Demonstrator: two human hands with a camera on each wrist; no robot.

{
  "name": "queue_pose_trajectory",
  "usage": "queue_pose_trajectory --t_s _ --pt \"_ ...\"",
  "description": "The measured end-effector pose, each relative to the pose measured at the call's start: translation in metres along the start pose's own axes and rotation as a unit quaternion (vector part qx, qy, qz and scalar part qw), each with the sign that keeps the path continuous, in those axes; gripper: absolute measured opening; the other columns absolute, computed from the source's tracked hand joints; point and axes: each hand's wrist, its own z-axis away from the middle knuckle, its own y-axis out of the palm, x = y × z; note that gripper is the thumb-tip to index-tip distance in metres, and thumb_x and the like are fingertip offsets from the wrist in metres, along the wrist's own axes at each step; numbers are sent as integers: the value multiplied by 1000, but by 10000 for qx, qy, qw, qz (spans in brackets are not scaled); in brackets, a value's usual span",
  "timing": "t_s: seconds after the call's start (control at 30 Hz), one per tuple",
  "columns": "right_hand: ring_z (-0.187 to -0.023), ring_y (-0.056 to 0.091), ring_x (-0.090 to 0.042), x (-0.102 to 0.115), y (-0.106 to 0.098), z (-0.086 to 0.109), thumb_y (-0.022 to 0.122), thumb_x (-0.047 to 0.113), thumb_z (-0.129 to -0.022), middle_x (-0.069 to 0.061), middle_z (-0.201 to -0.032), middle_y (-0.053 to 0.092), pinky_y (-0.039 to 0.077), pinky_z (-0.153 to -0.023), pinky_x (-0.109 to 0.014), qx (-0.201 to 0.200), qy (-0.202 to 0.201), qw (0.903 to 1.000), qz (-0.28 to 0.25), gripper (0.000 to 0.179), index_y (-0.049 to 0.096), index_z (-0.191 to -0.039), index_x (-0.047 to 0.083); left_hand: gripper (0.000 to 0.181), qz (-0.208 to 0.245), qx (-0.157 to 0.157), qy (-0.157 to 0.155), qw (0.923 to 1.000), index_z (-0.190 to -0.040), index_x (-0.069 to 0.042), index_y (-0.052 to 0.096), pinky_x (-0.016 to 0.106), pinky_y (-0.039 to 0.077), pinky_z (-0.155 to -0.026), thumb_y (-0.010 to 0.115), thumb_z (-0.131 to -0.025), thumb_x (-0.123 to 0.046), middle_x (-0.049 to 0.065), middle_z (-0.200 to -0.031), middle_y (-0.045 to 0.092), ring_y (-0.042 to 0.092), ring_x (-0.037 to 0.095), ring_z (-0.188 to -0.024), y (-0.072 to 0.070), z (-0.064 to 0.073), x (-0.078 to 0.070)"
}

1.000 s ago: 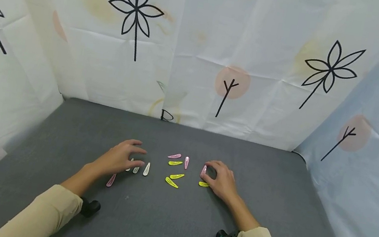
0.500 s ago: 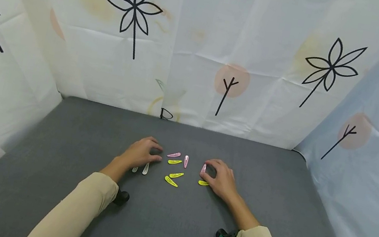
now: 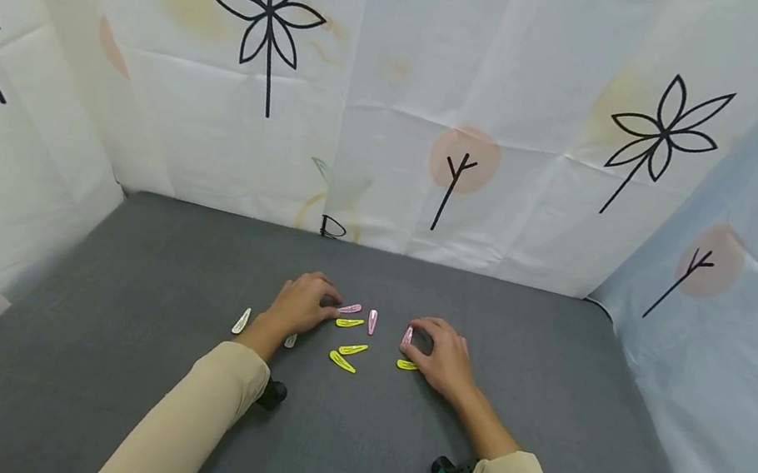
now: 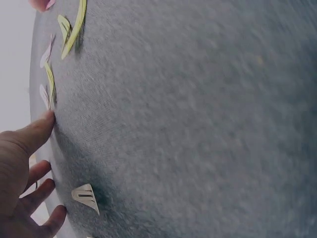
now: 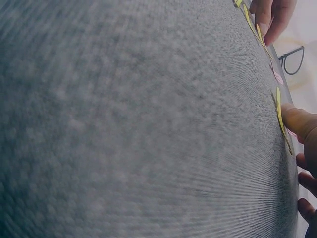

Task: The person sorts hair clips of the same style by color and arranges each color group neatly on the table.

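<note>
In the head view, my left hand (image 3: 302,305) reaches to the left end of a pink snap hair clip (image 3: 353,309). Its thumb and forefinger are spread around that end, close to the table. Between the thumb and fingers of my right hand (image 3: 441,357) is a second pink hair clip (image 3: 408,336), held at the table surface. A yellow hair clip (image 3: 406,365) lies just below that thumb, also visible as the yellow clip (image 5: 281,116) in the right wrist view. A third pink clip (image 3: 372,322) lies between the hands.
Yellow clips (image 3: 353,349) lie in the middle of the grey table (image 3: 341,450), one more beside the left thumb. White clips (image 3: 241,320) lie around the left wrist, partly covered by it. Patterned white cloth (image 3: 405,89) hangs behind and at both sides.
My left hand has moved right and slightly away, from above the white clips to the pink clip, uncovering a white clip at left. The right hand has stayed put with its pink clip.
</note>
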Motion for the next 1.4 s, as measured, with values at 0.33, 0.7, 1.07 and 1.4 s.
queue_pose_trajectory --t_s 0.33,0.7,1.07,1.4 --pt "-121 57 -32 -1 1 0 81 27 -83 -12 -125 64 38 -98 -57 -58 -68 10000 -26 42 70 -119 8 11 -7 -417 -141 9990 -96 -16 78 58 44 -87 78 -87 -21 8 -108 67 61 32 -109 5 -2 -4" --pt "-121 57 -32 -1 4 2 82 26 -83 -12 -125 64 38 -97 -57 -58 -78 9999 -100 43 70 -120 8 13 -148 -1090 -788 9908 -87 -11 75 56 42 -85 79 -86 -23 10 -101 65 60 32 -100 12 1 -11" --pt "-120 58 -33 -2 3 1 82 26 -82 -13 -124 65 38 -95 -57 -154 -158 9997 -95 44 70 -120 7 8 -119 -1196 -495 9915 -85 -9 79 56 41 -86 78 -87 -17 9 -98 65 60 31 -100 15 1 -12" --pt "-121 57 -33 -3 2 1 82 26 -83 -13 -125 64 37 -96 -58 -116 -135 9998 -123 44 70 -120 7 17 173 -722 -254 9969 -99 -10 80 57 42 -89 78 -88 -23 13 -117 65 57 33 -113 14 2 -15"
